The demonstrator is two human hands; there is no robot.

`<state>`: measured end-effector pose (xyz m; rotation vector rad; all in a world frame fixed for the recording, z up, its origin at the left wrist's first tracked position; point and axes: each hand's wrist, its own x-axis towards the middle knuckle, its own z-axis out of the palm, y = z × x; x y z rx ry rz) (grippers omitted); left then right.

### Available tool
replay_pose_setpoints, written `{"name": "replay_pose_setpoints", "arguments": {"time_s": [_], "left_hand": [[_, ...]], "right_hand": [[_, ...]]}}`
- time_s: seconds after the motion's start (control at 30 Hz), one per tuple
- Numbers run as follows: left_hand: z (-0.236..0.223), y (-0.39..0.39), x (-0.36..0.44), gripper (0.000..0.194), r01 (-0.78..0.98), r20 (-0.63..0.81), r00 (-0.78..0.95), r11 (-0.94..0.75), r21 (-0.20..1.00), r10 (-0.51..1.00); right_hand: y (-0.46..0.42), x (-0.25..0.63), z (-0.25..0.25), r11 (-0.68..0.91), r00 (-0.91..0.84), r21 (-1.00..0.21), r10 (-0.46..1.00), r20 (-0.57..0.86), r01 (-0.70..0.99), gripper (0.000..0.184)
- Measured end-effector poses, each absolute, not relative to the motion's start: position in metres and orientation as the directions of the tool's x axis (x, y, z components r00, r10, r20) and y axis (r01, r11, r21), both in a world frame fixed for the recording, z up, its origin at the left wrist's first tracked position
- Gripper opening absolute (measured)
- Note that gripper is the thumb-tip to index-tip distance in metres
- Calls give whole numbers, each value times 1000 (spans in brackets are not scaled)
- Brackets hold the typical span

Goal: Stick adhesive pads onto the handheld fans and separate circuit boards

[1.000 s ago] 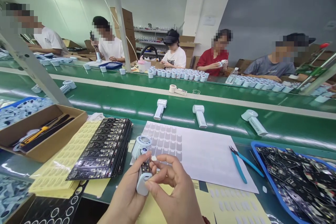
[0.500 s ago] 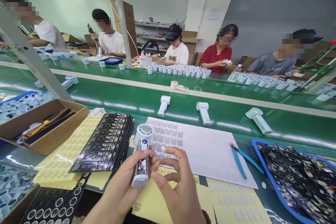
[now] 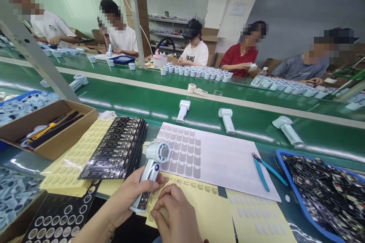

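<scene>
My left hand (image 3: 131,189) is wrapped round the handle of a pale blue handheld fan (image 3: 150,171). The fan tilts, its round head up and turned to the right, and a small dark display shows a number. Part of the handle is open, with a circuit board visible inside. Just right of the handle's lower end, my right hand (image 3: 177,212) is curled with its fingers pressed together, over a yellow backing sheet (image 3: 207,212). Whatever its fingertips may hold is hidden. Grey stickers (image 3: 182,157) line a white sheet (image 3: 225,159) beyond the fan.
Stacked circuit boards (image 3: 119,148) and a cardboard box (image 3: 71,133) of tools stand left. Blue-handled cutters (image 3: 261,172) and a blue tray (image 3: 302,212) of boards lie right. More fans (image 3: 228,121) rest on the green conveyor (image 3: 137,100); several co-workers sit across it.
My right hand has dropped from beside the fan and its fingers have closed; the small white piece at its fingertip is now out of sight. The fan has tilted and turned rightward.
</scene>
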<state>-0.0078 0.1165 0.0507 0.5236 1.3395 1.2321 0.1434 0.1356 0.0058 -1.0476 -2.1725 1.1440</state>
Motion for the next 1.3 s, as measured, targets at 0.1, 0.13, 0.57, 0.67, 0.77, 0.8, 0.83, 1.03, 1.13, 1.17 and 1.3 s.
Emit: {"name": "replay_pose_setpoints", "arguments": {"time_s": [0.1,0.13,0.57,0.67,0.77,0.8,0.83,1.03,1.13,1.17,1.3], "left_hand": [[48,117,-7,16,-398,-430,-212,324,858,878],[47,118,-7,16,-401,-428,-218,320,858,877],[53,126,-3,29,-334,-426,-204,346,877,881],[47,128,-9,26,-360,-445,-197,358,862,873],[40,129,-14,22,-426,-474,-187,364,828,860],[39,129,-15,22,-442,-477,-179,363,820,860],[39,130,-14,21,-451,-479,-176,362,816,860],[47,129,-6,18,-460,-470,-262,319,829,843],[51,130,-3,19,-415,-447,-273,315,854,852],[52,131,-1,22,-399,-446,-263,325,858,856],[57,135,9,37,-419,-427,-225,309,854,876]], "right_hand": [[135,142,2,480,-613,-761,778,140,436,22],[135,143,1,476,-618,-770,774,137,425,21],[158,164,33,73,-631,-990,775,-20,120,6],[149,151,18,204,-638,-949,770,5,239,12],[138,135,-8,420,-619,-827,777,116,373,19],[136,131,-15,461,-599,-784,787,145,416,21],[134,129,-20,486,-587,-756,792,168,439,22],[147,151,3,206,-703,-973,707,77,102,11],[158,164,23,36,-664,-998,746,57,-45,11],[161,166,29,26,-648,-997,758,66,-72,12],[172,168,51,79,-649,-996,757,83,-34,9]]}}
